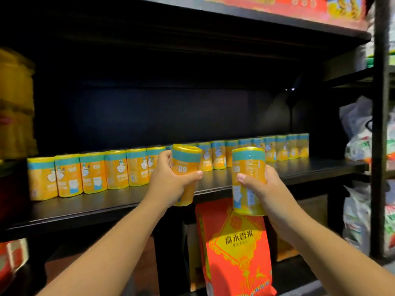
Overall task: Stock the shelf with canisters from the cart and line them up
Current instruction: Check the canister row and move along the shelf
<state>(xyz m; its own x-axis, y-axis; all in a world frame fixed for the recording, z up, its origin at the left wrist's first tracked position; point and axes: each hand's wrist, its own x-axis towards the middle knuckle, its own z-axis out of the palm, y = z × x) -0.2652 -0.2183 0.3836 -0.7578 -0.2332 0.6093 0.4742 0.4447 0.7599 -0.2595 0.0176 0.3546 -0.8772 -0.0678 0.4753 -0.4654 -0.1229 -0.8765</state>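
Both near upright with teal bands on top, the left canister (185, 162) is gripped by the left hand (171, 181) and the right canister (248, 165) by the right hand (264, 190), at the shelf (303, 168) front edge before the standing row (94, 171).

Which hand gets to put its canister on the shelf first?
Probably the left hand. The left canister is higher and nearer the row of canisters on the shelf; the right hand holds the right canister lower.

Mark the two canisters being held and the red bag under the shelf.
left canister (184, 164), head view, orange label under the teal band.
right canister (250, 163), head view, orange label under the teal band.
red bag (236, 253), head view, middle of its front.
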